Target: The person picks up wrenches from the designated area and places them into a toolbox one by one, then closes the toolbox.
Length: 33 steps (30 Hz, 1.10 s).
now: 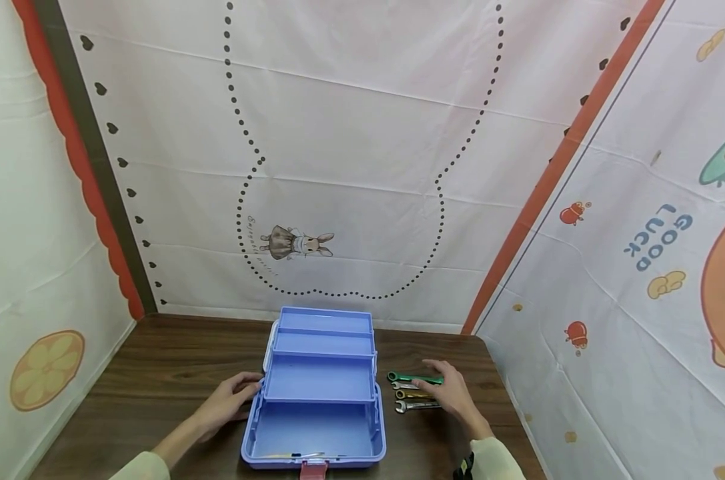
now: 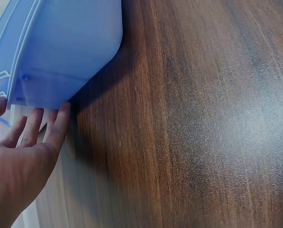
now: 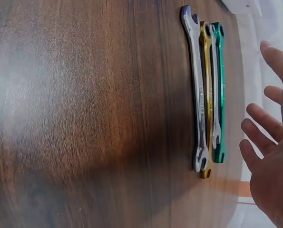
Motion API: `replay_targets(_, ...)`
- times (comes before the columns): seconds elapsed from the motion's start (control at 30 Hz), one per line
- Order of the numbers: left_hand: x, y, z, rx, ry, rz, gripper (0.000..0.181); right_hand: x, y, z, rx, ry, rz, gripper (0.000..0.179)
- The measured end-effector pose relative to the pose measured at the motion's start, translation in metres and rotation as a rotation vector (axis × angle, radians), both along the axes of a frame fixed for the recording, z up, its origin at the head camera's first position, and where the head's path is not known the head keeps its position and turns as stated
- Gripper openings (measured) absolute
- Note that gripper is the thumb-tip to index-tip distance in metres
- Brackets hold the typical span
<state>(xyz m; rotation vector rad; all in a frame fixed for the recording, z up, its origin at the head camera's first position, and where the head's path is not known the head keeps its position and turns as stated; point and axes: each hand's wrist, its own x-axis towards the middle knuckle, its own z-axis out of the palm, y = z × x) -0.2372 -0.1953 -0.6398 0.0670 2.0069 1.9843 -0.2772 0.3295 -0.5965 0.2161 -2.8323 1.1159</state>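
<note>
A blue toolbox (image 1: 314, 427) stands open on the table, its stepped trays raised behind the deep bottom compartment. At its left side is my left hand (image 1: 221, 403), fingers slightly bent and fingertips touching the wall near the rear corner. My right hand (image 1: 451, 392) hovers over a row of wrenches to the right of the box, fingers spread and holding nothing. The row has a green wrench (image 3: 222, 95), a short silver wrench (image 3: 215, 85), a gold wrench (image 3: 208, 90) and a longer silver wrench (image 3: 199, 95). In the head view my right hand hides their right ends.
Small slender items (image 1: 278, 456) lie along the front inside the toolbox, too small to identify. A red latch (image 1: 313, 471) hangs at its front. The dark wooden table (image 1: 176, 360) is bordered by printed cloth walls (image 1: 362, 200) at the back and both sides.
</note>
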Motion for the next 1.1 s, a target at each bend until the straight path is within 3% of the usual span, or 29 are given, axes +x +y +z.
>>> replay_targets(0.27,0.001,-0.003,0.001,-0.036,-0.030,-0.047,0.053,-0.010,0.001,-0.017,-0.007,-0.010,-0.018,0.052)
replay_targets(0.5,0.008,-0.004,0.005,0.009,-0.103,-0.064,0.064,-0.015,0.001,-0.024,-0.011,-0.022,-0.028,0.043)
replay_targets(0.83,0.012,-0.002,0.007,0.020,-0.105,-0.043,0.061,-0.018,-0.001,-0.030,0.014,-0.003,-0.008,0.033)
replay_targets(1.1,0.013,0.000,0.006,0.014,-0.094,-0.034,0.059,-0.024,-0.005,-0.034,-0.033,-0.056,-0.018,0.027)
